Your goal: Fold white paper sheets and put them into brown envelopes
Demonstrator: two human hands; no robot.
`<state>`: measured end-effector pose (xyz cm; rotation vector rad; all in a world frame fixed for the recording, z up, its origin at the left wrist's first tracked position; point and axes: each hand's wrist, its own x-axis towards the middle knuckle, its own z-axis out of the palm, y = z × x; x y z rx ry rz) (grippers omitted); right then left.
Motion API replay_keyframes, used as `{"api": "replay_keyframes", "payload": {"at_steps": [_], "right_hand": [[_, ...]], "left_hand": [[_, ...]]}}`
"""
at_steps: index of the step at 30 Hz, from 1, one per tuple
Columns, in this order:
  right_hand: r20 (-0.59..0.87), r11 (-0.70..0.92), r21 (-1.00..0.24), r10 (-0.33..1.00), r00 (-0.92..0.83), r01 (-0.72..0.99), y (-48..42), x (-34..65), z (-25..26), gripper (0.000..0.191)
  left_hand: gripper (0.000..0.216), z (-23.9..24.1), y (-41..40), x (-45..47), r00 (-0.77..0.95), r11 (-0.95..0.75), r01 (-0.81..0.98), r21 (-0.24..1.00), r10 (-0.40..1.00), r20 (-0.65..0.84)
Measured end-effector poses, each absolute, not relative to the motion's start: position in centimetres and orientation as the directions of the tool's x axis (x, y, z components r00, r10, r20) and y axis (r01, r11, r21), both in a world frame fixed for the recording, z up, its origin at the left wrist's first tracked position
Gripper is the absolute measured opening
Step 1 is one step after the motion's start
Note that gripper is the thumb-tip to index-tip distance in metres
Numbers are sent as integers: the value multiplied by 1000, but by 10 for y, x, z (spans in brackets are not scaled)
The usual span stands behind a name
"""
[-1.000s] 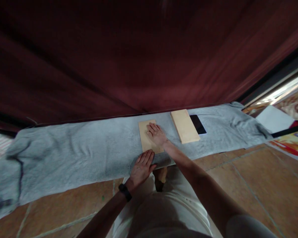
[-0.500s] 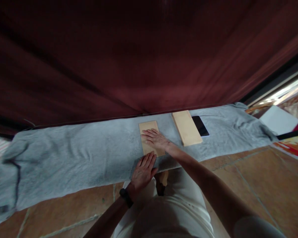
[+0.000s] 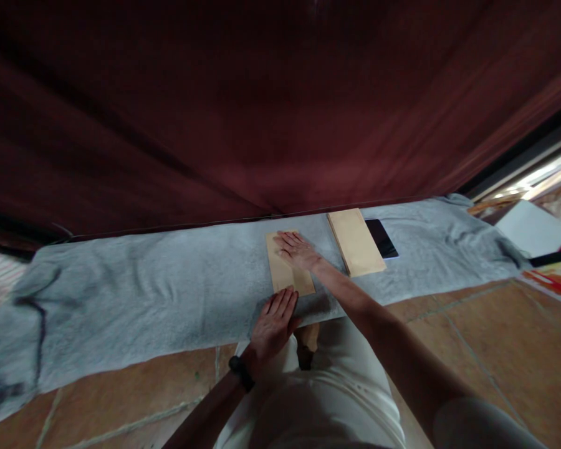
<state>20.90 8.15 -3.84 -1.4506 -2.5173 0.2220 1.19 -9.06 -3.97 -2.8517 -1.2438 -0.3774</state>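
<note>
A tan envelope (image 3: 283, 274) lies flat on a long grey towel (image 3: 144, 299) spread on the floor. My right hand (image 3: 298, 250) rests flat on the envelope's far end, fingers stretched out. My left hand (image 3: 273, 323), with a black wristband, lies flat at the envelope's near edge, fingertips touching it. A stack of tan envelopes (image 3: 356, 241) sits to the right on the towel. Beside that stack lies a black phone (image 3: 382, 237).
A dark red curtain (image 3: 262, 112) hangs right behind the towel. Brown floor tiles (image 3: 472, 337) run along the near side. White paper (image 3: 533, 227) and coloured printed sheets (image 3: 558, 277) lie at the far right. My white-clad legs fill the bottom centre.
My right hand slid toward me along the envelope, then back to its far end. My left hand stayed at the near edge.
</note>
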Motion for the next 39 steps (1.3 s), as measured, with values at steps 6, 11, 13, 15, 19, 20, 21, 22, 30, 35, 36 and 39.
{"api": "replay_keyframes", "payload": {"at_steps": [6,11,13,15,19,20,21,22,30,35,36,39], "right_hand": [[111,558,-282,827,-552,780,28,219,-37,51],[135,586,-372,801,-583,719,-30,234,-28,51],[147,573,-409,809,-569,710,-52,236,-26,50],[166,546,-439,830,-532,714,-72,236,-26,50],[250,463,-528,886,-391,712,-98,231,-35,48],[273,406,-556,914,-302,725,-100,229,-37,47],[286,329,-585,939,-192,741,-102,227,-40,46],[285,243,-613,955,-76,752,-102,224,-41,44],[74,-119,-718,967,245,686,-89,212,-42,30],[-23,-149,-858,967,253,492,-78,225,-41,19],[-38,-149,-873,970,239,464,-77,227,-40,20],[-50,-138,-910,973,227,391,-76,226,-37,20]], "left_hand": [[56,-34,-91,14,660,-687,721,86,720,215],[53,-36,-92,15,645,-674,732,95,732,221],[52,-36,-93,15,643,-676,729,109,731,229],[50,-36,-92,15,640,-677,724,129,730,241],[48,-32,-91,16,617,-663,730,167,743,259],[47,-31,-91,17,609,-656,735,173,750,257],[47,-31,-91,19,603,-649,741,174,757,253],[46,-30,-91,20,597,-641,748,172,763,247],[52,-27,-93,30,630,-641,765,61,765,133],[49,-25,-93,32,614,-629,770,103,775,148],[48,-24,-92,33,605,-622,775,114,782,153],[43,-19,-90,36,575,-597,789,145,800,171]]}}
